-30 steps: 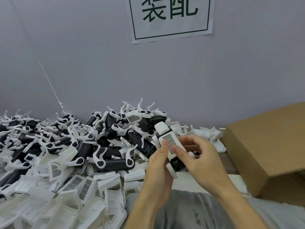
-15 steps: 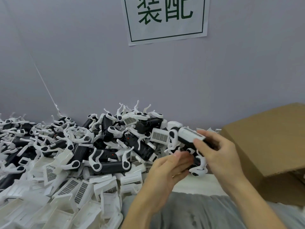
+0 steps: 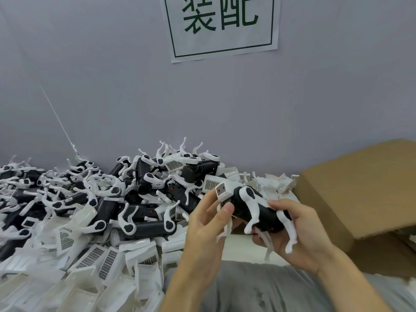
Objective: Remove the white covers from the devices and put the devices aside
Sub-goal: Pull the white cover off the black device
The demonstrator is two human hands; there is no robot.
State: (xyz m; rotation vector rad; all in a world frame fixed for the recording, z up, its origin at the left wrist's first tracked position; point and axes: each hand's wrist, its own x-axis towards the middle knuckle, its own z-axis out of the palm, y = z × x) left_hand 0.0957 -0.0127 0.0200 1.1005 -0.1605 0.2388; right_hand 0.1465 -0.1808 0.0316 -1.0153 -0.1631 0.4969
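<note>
Black plastic forms the body of the device [image 3: 252,210] that is held between both hands above the near edge of the tabletop [image 3: 243,248], just in front of the person's lap. Its white legs are splayed downward and a white cover [image 3: 225,190] is seen at its left end, tilted up and toward the camera. The device is gripped from below and behind by the right hand [image 3: 299,233], whose fingers are curled round the rear of the body. The left hand [image 3: 209,224] is partly closed: its thumb is pressed against the underside of the device just below the cover, and its fingers are curled up beside the cover's edge; whether they touch it cannot be told.

A heap of further devices [image 3: 139,199] is piled against the wall along the far edge of the tabletop, and loose white covers [image 3: 94,260] are heaped over the near left corner. A brown cardboard box [image 3: 360,190] is set at the right edge, close to the right hand. A grey wall [image 3: 112,86] is seen behind, with a white paper sign [image 3: 222,25] bearing green characters fixed to it.
</note>
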